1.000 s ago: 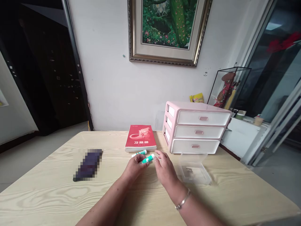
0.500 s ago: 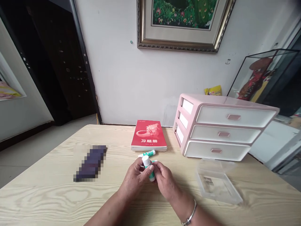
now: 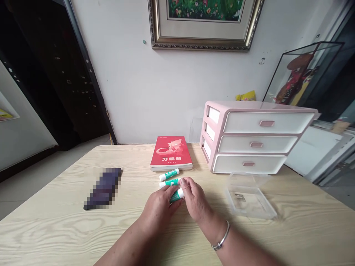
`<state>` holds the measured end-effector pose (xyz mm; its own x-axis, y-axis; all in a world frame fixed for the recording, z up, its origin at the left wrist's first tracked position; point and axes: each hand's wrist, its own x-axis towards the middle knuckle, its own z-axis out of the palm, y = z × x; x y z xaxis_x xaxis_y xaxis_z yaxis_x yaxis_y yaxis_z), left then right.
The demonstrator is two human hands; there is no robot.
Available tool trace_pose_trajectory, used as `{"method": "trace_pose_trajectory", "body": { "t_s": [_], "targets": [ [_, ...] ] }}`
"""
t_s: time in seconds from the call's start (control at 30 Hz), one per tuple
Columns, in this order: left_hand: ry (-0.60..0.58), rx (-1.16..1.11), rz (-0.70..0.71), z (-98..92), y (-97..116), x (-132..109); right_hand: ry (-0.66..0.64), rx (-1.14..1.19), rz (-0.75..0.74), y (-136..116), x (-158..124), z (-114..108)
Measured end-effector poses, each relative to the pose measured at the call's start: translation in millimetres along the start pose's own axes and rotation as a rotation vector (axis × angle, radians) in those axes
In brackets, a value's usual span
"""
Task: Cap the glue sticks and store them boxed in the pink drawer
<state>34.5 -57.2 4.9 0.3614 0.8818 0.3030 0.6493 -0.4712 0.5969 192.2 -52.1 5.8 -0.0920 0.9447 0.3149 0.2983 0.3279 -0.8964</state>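
A green-and-white glue stick (image 3: 175, 195) lies tilted sideways between my hands, its white end pointing right. My left hand (image 3: 158, 205) is closed around its green body. At the white end, my right hand (image 3: 197, 201) has its thumb and fingers closed on the stick; part of that grip is hidden. Just beyond my fingers, a second glue stick (image 3: 168, 183) rests on the table, its right end covered by my right hand. A third glue stick (image 3: 169, 174) lies behind it, close to the front edge of a red book (image 3: 172, 151).
The wooden table (image 3: 55, 225) holds a pink-and-white drawer unit (image 3: 256, 144) at the back right. In front of it sits an open clear plastic box (image 3: 252, 203). A dark, pixelated object (image 3: 104, 188) lies on the left. The wall stands behind the book.
The glue stick has turned from nearly upright to sideways in my hands. My right hand has shifted up to its white end. The whole view has moved slightly, and both other sticks show more fully.
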Motion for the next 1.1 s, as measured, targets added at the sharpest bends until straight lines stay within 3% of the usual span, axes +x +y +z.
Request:
{"method": "trace_pose_trajectory", "body": {
  "t_s": [0.27, 0.5, 0.9, 1.1],
  "targets": [
    [-0.025, 0.038, -0.031, 5.7, 2.9, -4.8, 0.043, -0.127, 0.023, 10.4, 5.7, 3.6],
    [-0.129, -0.210, 0.001, -1.8, 10.5, -4.5, -0.003, -0.007, 0.111, 6.2, 7.5, 3.9],
    [-0.346, -0.519, -0.065, -23.8, 21.4, -5.9, -0.066, 0.008, 0.003, -4.8, 4.1, 2.7],
    [-0.482, -0.844, -0.311, -21.7, 14.0, -9.8, -0.062, -0.013, -0.068, -7.8, 5.1, -4.5]
  ]
}}
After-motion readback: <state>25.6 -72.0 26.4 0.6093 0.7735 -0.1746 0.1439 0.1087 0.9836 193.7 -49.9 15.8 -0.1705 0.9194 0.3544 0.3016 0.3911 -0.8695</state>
